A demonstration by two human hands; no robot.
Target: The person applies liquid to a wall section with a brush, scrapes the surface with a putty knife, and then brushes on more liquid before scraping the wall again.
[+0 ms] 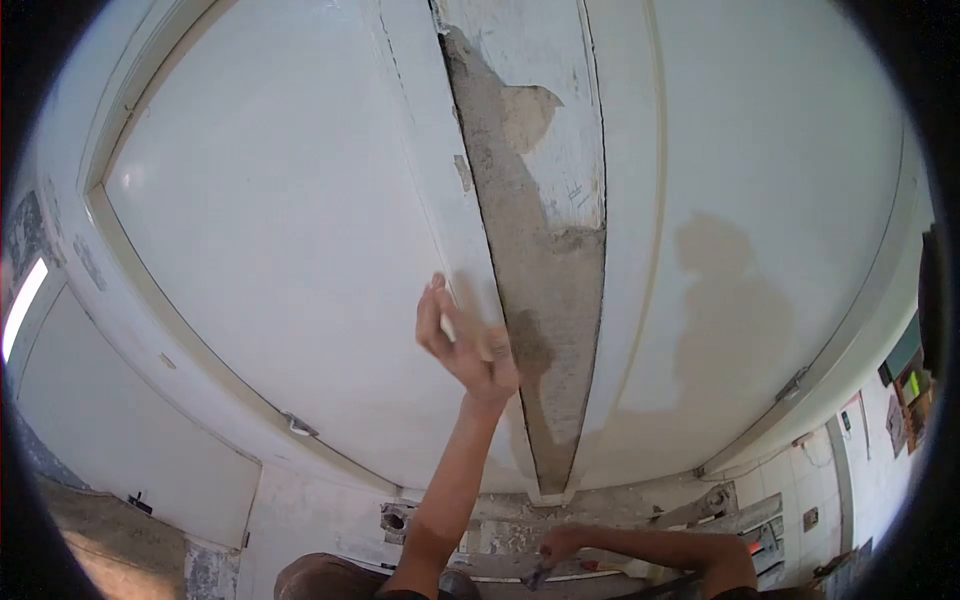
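My left hand [465,345] is raised against the white frame strip [455,230] beside a bare grey plaster section [545,300]. Its fingers are curled and partly smeared by motion. A pale tan patch shows among them, but I cannot make out what it is. Lower down, my right hand [562,543] is closed near a dark object [537,576] whose kind does not show clearly. White paint on the upper part of the post [545,60] has flaked off in a ragged edge.
Large white panels stand left [280,240] and right [770,150] of the post. Metal latches [300,425] [792,385] sit on their lower edges. Rough boards [700,510] and debris lie below. A white door [130,420] stands at far left; items hang on the right wall.
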